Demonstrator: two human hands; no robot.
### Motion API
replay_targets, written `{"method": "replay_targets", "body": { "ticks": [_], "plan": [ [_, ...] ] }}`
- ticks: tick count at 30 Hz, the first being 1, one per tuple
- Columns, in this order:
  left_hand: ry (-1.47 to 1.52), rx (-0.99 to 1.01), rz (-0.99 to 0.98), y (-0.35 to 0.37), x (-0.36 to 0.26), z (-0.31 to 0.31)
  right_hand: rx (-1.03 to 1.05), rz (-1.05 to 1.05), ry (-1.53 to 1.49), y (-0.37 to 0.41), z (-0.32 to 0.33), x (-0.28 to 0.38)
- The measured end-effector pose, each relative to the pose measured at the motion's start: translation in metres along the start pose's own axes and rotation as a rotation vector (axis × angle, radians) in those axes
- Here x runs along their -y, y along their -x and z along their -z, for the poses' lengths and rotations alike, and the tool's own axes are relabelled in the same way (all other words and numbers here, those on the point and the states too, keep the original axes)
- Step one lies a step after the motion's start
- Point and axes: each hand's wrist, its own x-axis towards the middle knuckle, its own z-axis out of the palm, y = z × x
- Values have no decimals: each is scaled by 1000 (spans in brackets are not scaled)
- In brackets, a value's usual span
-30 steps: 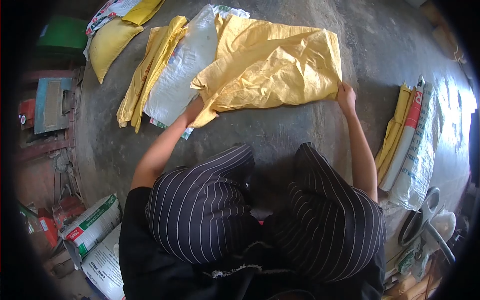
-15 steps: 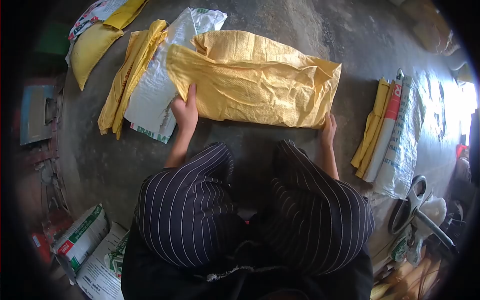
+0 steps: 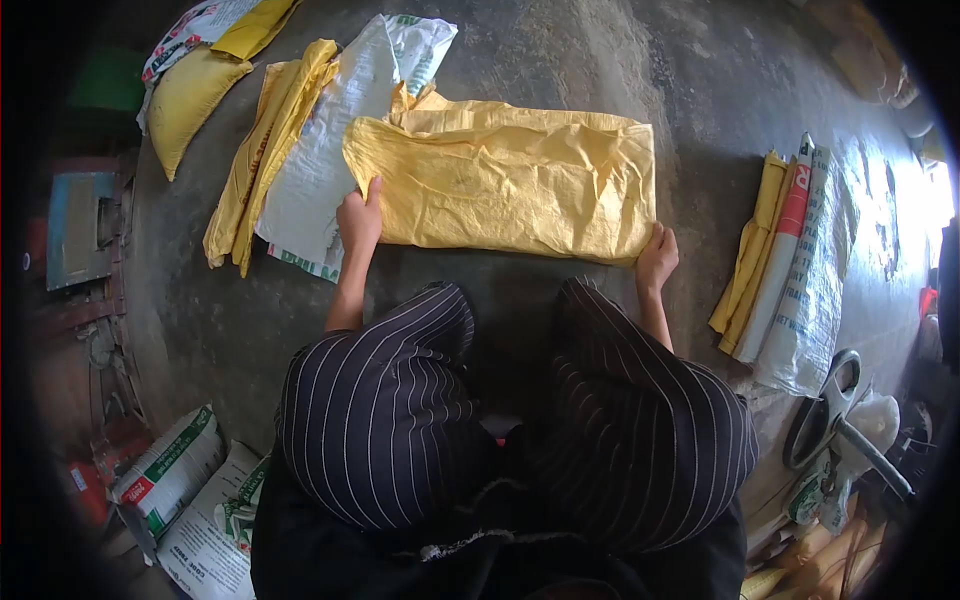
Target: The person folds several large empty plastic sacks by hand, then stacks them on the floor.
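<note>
The left hand (image 3: 360,220), nearly closed, grips the yellow sack (image 3: 520,185) at its near left corner; the right hand (image 3: 657,260), curled likewise, holds the near right corner. The sack spreads over the middle of the floor (image 3: 560,60), overlapping the white sack (image 3: 325,150). A strip of floor separates it from folded sacks (image 3: 805,290) toward the floor's right edge.

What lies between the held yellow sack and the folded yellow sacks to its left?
In the head view, a white sack lies there, beside the folded yellow sacks.
</note>
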Motion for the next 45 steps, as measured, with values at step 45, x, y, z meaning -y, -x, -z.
{"method": "replay_targets", "body": {
  "ticks": [45],
  "plan": [
    [-267,137,185,57,27,-45,145,144,585,-78,-41,28]
  ]
}}
